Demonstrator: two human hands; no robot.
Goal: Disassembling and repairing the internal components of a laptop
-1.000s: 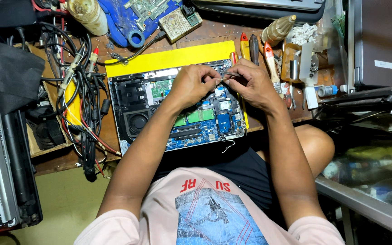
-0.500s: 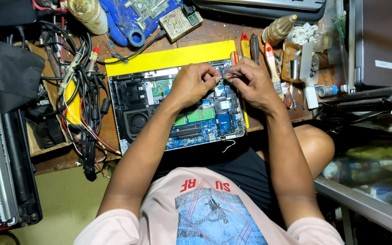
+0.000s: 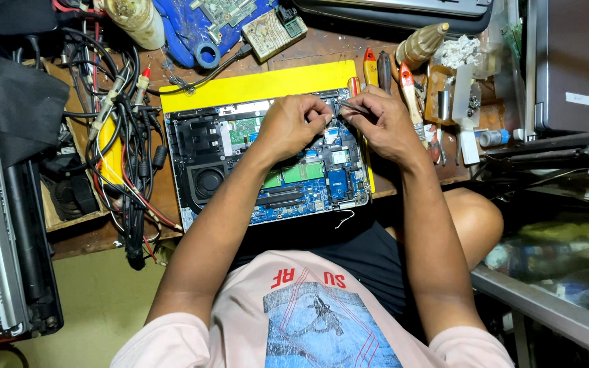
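Left hand (image 3: 293, 126) curled over the upper middle of an opened laptop base with exposed green and blue circuit boards (image 3: 270, 160), fingers bent tight and fingertips pinched together against the board; what they pinch too small to tell. Right hand (image 3: 382, 123) just beside it, almost touching, fingers closed around thin dark metal tweezers (image 3: 352, 107) with the tips aimed toward the left hand. Under both hands, the laptop base lying flat on a yellow mat (image 3: 260, 85) on the brown wooden counter (image 3: 322, 48). Beyond the right hand, a row of red-handled and dark-handled hand tools (image 3: 403, 82). Well to the left of the left hand, a tangle of black and red cables (image 3: 127, 170). Below the hands, near the laptop's edge, a loose thin white wire (image 3: 343, 218).
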